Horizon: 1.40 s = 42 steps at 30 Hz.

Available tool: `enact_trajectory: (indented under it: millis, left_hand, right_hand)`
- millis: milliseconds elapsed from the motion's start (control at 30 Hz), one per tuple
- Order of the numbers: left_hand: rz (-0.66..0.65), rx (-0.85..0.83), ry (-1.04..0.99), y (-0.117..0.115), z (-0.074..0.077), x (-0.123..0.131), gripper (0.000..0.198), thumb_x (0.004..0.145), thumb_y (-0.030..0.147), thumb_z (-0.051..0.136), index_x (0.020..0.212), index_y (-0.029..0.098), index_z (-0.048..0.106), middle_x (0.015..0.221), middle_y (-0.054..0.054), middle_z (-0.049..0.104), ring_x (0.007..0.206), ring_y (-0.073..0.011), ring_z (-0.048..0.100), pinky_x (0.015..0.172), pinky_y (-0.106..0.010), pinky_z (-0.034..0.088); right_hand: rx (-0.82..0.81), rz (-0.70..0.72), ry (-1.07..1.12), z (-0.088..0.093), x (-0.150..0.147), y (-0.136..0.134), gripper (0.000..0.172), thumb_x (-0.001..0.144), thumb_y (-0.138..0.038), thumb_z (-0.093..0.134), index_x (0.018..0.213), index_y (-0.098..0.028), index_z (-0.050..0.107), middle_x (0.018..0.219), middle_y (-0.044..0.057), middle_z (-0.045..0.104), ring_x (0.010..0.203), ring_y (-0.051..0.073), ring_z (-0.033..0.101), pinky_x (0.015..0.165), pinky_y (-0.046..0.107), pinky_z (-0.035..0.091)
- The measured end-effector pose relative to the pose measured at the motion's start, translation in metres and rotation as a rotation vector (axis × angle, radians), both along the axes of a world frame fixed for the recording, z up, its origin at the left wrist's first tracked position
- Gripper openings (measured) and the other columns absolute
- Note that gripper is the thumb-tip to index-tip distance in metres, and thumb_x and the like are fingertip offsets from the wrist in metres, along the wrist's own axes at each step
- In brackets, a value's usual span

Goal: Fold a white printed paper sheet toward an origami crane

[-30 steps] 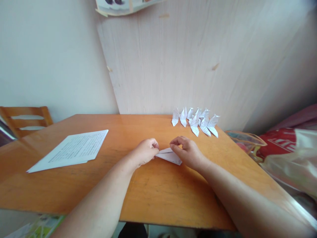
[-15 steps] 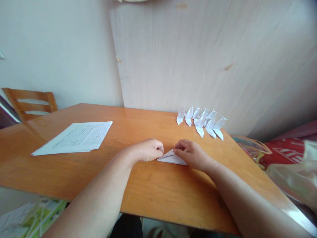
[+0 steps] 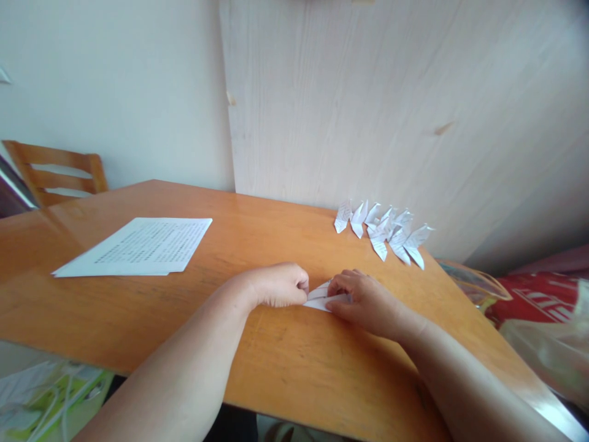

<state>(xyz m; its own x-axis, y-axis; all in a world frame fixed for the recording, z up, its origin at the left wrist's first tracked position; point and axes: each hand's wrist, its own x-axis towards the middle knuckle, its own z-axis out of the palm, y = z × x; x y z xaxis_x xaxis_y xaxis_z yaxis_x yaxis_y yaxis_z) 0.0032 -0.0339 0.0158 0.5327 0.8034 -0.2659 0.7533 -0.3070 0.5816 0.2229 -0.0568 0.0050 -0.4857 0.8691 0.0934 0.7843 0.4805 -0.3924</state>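
In the head view, the right hand (image 3: pixel 365 304) now covers more of the folded paper (image 3: pixel 318 301) on the table (image 3: pixel 276 350) than half a second ago — thumb and fingers on it — while the left curls at its tip, whether either pinches I cannot tell.

Bare forearms (image 3: pixel 179 356) converge — left grip (image 3: pixel 281 285) curled inward, right grip (image 3: pixel 365 302) facing it, bent.

Paper sheets (image 3: pixel 142 245): many rows of dark printed characters, too small for reading.
Paper birds (image 3: pixel 379 239): faint printed lines on some of them, also not readable.
Red bag (image 3: pixel 516 287): big white marks like lettering, but no word can be read.
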Motion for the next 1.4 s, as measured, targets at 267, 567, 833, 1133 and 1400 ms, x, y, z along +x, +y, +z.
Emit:
enact_trajectory:
  millis: [267, 567, 833, 1133, 1400]
  left_hand:
    - [0.085, 0.094, 0.048, -0.003, -0.001, 0.001, 0.020, 0.061, 0.018, 0.061, 0.075, 0.026, 0.073, 0.070, 0.000, 0.069, 0.058, -0.0166, 0.053, 0.054, -0.026, 0.031]
    - [0.079, 0.043, 0.006, 0.001, -0.004, -0.003, 0.023, 0.061, 0.016, 0.058, 0.075, 0.026, 0.074, 0.071, -0.001, 0.069, 0.059, -0.0171, 0.055, 0.051, -0.026, 0.029]
    - [0.092, 0.007, -0.049, 0.004, -0.008, -0.004, 0.022, 0.059, 0.016, 0.059, 0.072, 0.025, 0.074, 0.065, 0.000, 0.067, 0.054, -0.0155, 0.052, 0.049, -0.026, 0.027]
    - [0.104, 0.046, -0.015, 0.002, -0.005, -0.001, 0.009, 0.065, 0.031, 0.066, 0.068, 0.025, 0.072, 0.061, 0.000, 0.065, 0.052, -0.0153, 0.050, 0.051, -0.026, 0.028]
    - [0.135, 0.116, 0.023, 0.000, -0.003, 0.003, 0.011, 0.065, 0.036, 0.073, 0.068, 0.025, 0.072, 0.059, 0.002, 0.064, 0.054, -0.0148, 0.051, 0.057, -0.027, 0.031]
  right_hand:
    - [-0.080, -0.025, 0.055, -0.006, -0.001, 0.004, 0.009, 0.075, -0.020, 0.064, 0.084, -0.021, 0.067, 0.087, 0.003, 0.064, 0.079, 0.018, 0.056, 0.068, 0.028, 0.038]
    - [-0.097, -0.046, 0.068, -0.007, 0.000, 0.003, 0.007, 0.076, -0.021, 0.064, 0.083, -0.021, 0.065, 0.087, 0.003, 0.064, 0.080, 0.018, 0.056, 0.069, 0.029, 0.039]
    - [-0.093, -0.057, 0.077, -0.006, -0.002, 0.001, 0.005, 0.075, -0.019, 0.062, 0.079, -0.021, 0.062, 0.085, 0.003, 0.064, 0.076, 0.017, 0.056, 0.066, 0.028, 0.038]
    - [-0.101, -0.050, 0.115, -0.010, -0.001, 0.003, 0.007, 0.077, -0.015, 0.057, 0.076, -0.021, 0.061, 0.079, 0.002, 0.063, 0.072, 0.016, 0.055, 0.062, 0.027, 0.037]
    - [-0.105, -0.079, 0.075, -0.010, 0.005, 0.007, 0.004, 0.076, -0.017, 0.059, 0.075, -0.021, 0.061, 0.076, 0.001, 0.062, 0.067, 0.015, 0.054, 0.059, 0.026, 0.037]
